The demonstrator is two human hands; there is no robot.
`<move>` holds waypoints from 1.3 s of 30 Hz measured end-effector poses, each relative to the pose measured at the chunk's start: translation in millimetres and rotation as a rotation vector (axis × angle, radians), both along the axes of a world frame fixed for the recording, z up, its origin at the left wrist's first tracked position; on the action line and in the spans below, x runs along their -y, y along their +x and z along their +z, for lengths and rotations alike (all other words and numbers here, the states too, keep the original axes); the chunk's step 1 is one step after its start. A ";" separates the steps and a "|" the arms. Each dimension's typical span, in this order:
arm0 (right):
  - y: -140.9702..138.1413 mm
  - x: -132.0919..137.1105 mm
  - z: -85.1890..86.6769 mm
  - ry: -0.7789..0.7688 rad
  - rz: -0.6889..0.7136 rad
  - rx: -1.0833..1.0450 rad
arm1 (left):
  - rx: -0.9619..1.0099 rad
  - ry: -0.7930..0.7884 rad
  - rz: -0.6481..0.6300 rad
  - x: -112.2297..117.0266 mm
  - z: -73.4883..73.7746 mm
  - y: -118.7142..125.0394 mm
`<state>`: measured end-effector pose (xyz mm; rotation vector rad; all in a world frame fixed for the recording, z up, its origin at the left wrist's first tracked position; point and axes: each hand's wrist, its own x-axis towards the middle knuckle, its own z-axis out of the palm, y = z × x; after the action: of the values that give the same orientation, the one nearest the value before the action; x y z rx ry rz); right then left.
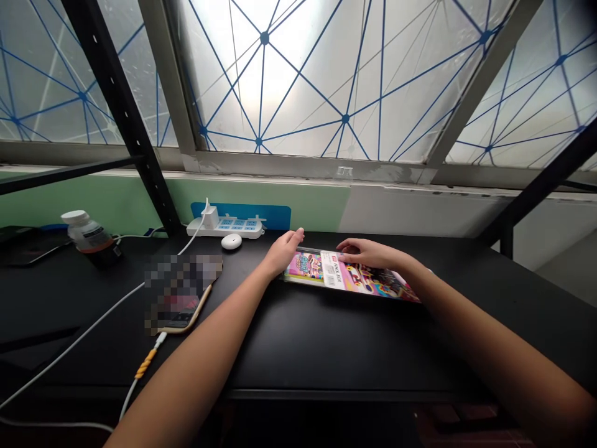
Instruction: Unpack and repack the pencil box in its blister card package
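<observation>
A flat, colourful pencil box (368, 280) lies lengthwise on the black desk, pink with cartoon prints. Around it runs a white paper label (332, 270) with a barcode and printed words. At the box's left end is my left hand (282, 252), closed on it with the thumb up; its other fingers are mostly hidden. My right hand (366, 252) reaches over the box from the right. Its thumb touches the top beside the label, and the bent fingers are at the far edge. The right wrist and forearm cover part of the right end.
A phone (186, 298), partly blurred, is plugged into a white cable left of my left forearm. Behind are a power strip (233, 227) and a white earbud case (231, 241). A white-capped bottle (91, 233) stands far left. Black metal posts (125, 118) flank the desk (336, 348).
</observation>
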<state>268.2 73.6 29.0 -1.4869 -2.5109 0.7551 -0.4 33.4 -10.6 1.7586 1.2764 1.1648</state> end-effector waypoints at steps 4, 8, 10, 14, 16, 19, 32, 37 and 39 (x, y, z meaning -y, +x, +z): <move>-66.6 -8.3 -0.8 0.047 0.089 0.052 | -0.052 0.002 0.016 -0.9 -0.9 -4.2; -127.0 -3.6 -6.6 0.135 0.168 0.091 | -0.176 0.009 0.034 1.3 2.9 -10.7; -139.9 1.0 -6.9 0.183 0.158 0.116 | -0.254 0.005 0.062 2.2 5.5 -14.6; -116.8 5.3 0.9 0.229 0.114 0.157 | -0.435 0.008 0.117 2.3 8.5 -18.7; -87.3 5.8 5.0 0.236 0.072 0.171 | -0.521 0.032 0.137 2.9 9.4 -17.2; -41.4 11.2 6.5 0.259 0.006 0.168 | -0.608 0.107 0.172 6.8 12.9 -10.5; -42.6 79.2 12.3 0.852 0.123 0.196 | -0.604 0.911 0.242 39.2 69.0 -13.4; -71.9 102.8 -7.2 0.859 0.359 0.367 | -0.622 0.806 0.155 46.3 72.0 -3.0; -76.1 106.3 -9.4 0.811 0.408 0.362 | -0.751 0.579 0.070 41.3 60.8 0.7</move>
<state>192.1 -32.8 19.6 -0.8827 -2.8517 -0.5359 0.4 -7.9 50.2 2.7749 1.5041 0.9975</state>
